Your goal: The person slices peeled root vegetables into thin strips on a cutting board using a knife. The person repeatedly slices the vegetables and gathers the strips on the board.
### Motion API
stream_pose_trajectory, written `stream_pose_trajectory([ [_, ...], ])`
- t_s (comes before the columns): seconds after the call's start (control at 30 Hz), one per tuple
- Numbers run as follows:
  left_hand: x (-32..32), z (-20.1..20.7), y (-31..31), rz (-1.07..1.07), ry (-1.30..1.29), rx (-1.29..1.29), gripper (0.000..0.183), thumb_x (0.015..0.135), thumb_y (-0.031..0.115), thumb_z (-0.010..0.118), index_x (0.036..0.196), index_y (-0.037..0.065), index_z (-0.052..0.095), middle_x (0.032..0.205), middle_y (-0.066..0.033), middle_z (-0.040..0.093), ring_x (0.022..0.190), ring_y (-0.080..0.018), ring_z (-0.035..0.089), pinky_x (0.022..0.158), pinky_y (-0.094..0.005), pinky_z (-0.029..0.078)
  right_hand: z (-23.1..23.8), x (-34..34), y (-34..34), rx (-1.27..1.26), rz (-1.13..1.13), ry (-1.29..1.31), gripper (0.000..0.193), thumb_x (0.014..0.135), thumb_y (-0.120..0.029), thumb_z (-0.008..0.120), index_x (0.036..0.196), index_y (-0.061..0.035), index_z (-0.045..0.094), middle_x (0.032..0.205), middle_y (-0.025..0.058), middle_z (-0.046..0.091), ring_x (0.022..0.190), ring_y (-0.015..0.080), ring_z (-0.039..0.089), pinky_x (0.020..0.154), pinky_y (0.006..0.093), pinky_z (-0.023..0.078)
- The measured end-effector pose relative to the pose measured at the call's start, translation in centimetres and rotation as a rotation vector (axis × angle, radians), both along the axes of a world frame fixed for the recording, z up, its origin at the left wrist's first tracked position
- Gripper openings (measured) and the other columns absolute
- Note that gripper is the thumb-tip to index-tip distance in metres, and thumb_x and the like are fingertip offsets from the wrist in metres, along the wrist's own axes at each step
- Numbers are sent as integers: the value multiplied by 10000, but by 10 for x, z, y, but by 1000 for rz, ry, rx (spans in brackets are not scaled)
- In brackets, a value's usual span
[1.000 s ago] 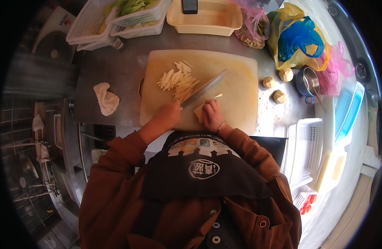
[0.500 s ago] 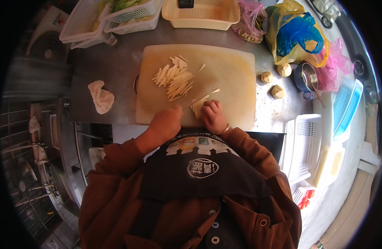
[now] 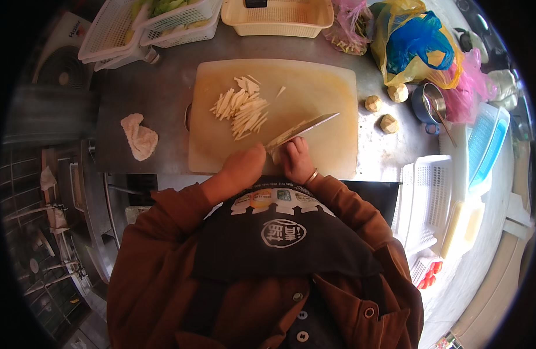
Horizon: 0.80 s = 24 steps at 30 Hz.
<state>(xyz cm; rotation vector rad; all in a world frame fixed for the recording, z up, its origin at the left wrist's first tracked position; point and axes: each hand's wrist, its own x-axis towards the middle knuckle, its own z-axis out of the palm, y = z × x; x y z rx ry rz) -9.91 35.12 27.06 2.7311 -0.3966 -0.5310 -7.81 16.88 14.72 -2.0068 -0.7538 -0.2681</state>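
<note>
On the cutting board (image 3: pixel 332 87), my left hand (image 3: pixel 244 166) is closed round the handle of a kitchen knife (image 3: pixel 314 124), whose blade slants up and to the right. My right hand (image 3: pixel 297 160), fingers bent, presses on a pale cut vegetable piece (image 3: pixel 273 153) just below the blade; hand and knife hide most of it. Ahead of my left hand lies a heap of pale vegetable sticks (image 3: pixel 244 110). One small sliver (image 3: pixel 281 91) sits apart from the heap.
Right of the board are several peeled round vegetables (image 3: pixel 389 123) and a metal pot (image 3: pixel 425 110). Plastic bags (image 3: pixel 419 46), a cream basket (image 3: pixel 279 26) and white baskets of greens (image 3: pixel 180 32) line the back. A crumpled cloth (image 3: pixel 140 137) lies left; white crates (image 3: pixel 428 198) stand right.
The knife has turned so that its broad blade shows, reaching farther right over the vegetable piece. My left hand has moved slightly right and up; my right hand stays nearly in place.
</note>
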Motion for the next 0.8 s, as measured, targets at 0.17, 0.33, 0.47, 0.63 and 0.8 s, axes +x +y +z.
stream_pose_trajectory([
  [0.17, -2, 15, 2, 3, 29, -15, 110, 901, 84, 480, 891, -26, 475, 752, -260, 619, 723, -460, 610, 647, -543, 477, -1, 2, 0, 58, 11, -62, 245, 751, 31, 577, 990, -3, 533, 1045, 192, 508, 924, 394, 469, 818, 448, 405],
  [0.33, -1, 11, 1, 13, 18, 25, 99, 880, 62, 494, 894, -35, 477, 755, -261, 617, 744, -458, 610, 673, -537, 475, -3, -1, 1, 33, -2, -33, 244, 749, 38, 578, 987, -4, 539, 1044, 187, 513, 933, 391, 472, 824, 444, 407],
  [0.47, -3, 6, 3, 18, 20, -35, 98, 857, 42, 508, 890, -44, 474, 751, -265, 610, 751, -462, 602, 682, -533, 470, -3, 0, 1, 61, 2, -44, 245, 751, 46, 574, 989, -3, 541, 1045, 184, 519, 933, 385, 476, 825, 440, 409],
  [0.63, -3, 8, 1, 21, -1, -61, 114, 863, 54, 530, 892, -44, 479, 768, -280, 605, 763, -465, 597, 684, -531, 467, -1, -1, 2, 48, -23, -44, 235, 759, 47, 581, 986, -1, 542, 1045, 185, 527, 940, 380, 488, 825, 435, 417],
  [0.8, -5, 7, 3, 24, 10, -47, 127, 869, 57, 541, 892, -50, 478, 775, -287, 604, 769, -467, 597, 680, -532, 468, -3, -1, 2, 49, -23, -56, 225, 765, 44, 587, 981, -3, 547, 1041, 181, 531, 937, 375, 497, 823, 432, 420],
])
